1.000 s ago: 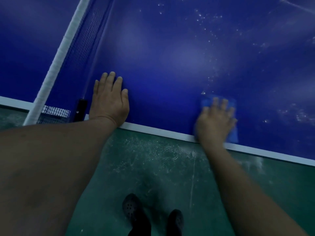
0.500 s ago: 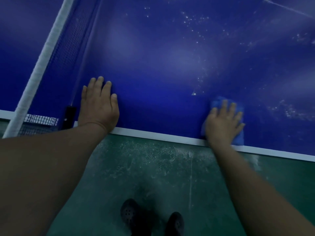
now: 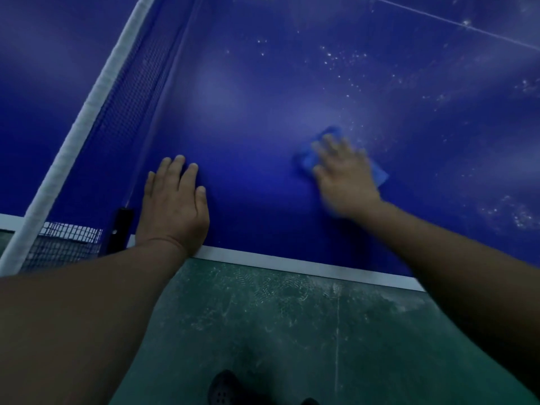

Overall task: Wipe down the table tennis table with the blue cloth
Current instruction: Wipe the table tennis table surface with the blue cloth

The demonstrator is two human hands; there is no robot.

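Head view: right hand lying flat, fingers straight and spread, pressing crumpled blue cloth onto dark blue table tennis table top — hand motion-blurred. Cloth sitting well in from white edge stripe, beside scatter of white dust specks. Left hand resting palm-down, fingers extended, holding nothing, just beside black net clamp and white-topped mesh net. Scuffed green floor below — dark perforated shoe showing at bottom.
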